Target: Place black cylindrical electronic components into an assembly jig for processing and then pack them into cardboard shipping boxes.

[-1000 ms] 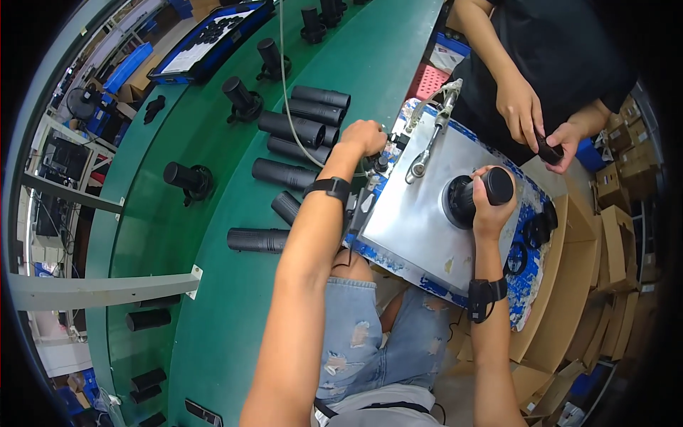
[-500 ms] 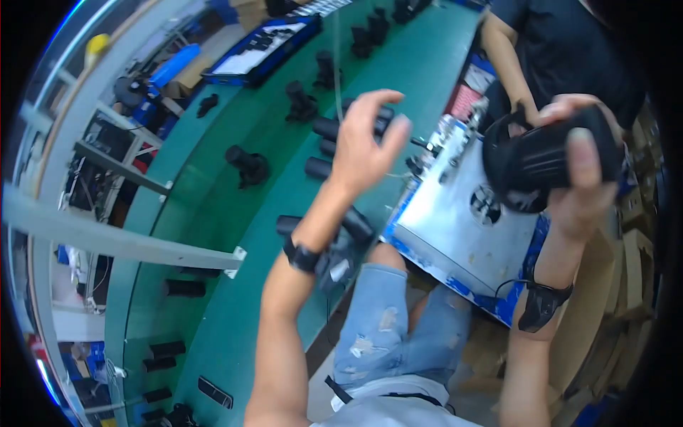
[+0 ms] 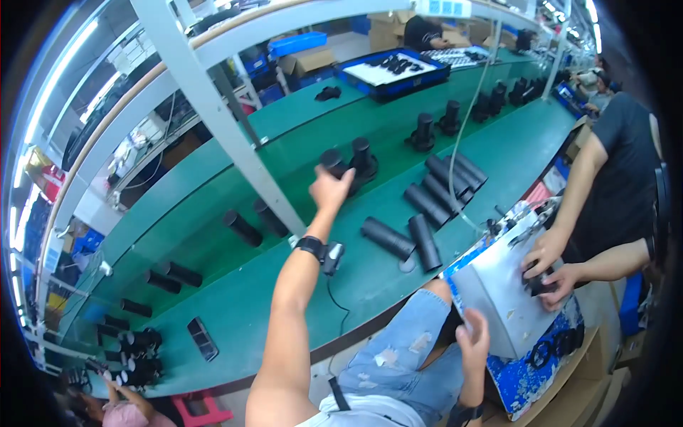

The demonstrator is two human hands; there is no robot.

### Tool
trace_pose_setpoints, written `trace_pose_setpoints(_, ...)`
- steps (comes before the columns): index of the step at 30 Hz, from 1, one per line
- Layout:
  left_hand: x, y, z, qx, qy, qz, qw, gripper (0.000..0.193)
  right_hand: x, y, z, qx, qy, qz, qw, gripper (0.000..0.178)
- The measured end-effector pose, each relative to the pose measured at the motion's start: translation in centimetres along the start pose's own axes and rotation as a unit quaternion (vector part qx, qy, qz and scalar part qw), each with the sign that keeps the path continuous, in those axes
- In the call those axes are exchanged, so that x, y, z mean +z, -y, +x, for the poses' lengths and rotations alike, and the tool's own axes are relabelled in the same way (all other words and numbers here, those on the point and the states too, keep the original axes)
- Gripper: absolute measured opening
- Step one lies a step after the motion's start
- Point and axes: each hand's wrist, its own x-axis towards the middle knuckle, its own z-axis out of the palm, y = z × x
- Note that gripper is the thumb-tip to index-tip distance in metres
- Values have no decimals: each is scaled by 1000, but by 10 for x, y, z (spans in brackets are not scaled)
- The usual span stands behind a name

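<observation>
My left hand (image 3: 329, 191) reaches far out over the green bench (image 3: 284, 306), its fingers closed around the base of an upright black cylindrical part (image 3: 333, 161) that stands beside a second one (image 3: 361, 158). A black wrist strap (image 3: 318, 250) with a cable sits on that arm. My right hand (image 3: 475, 336) rests low, fingers apart, against the near edge of a grey metal plate (image 3: 491, 299) on a blue tray over my lap. It holds nothing.
Black tubes (image 3: 388, 238) lie on the bench near the plate, with more upright parts farther back. A co-worker's hands (image 3: 551, 265) hold a small black piece on the plate's right. A white shelf post (image 3: 213, 121) rises at left. A phone (image 3: 203, 339) lies nearby.
My head has turned up and left. My left arm has stretched out to the upright black part. My right hand no longer holds the black device and has dropped to the plate's edge.
</observation>
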Motion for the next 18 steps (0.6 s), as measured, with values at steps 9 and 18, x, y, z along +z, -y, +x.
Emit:
trace_pose_setpoints(9,26,116,17,-161,-22,128,978,79,-46,-60,-80,75,-113,-64,989,48)
trace_pose_setpoints(18,-14,67,83,-46,-203,46,977,41,-34,-64,-83,68,-94,-98,988,49)
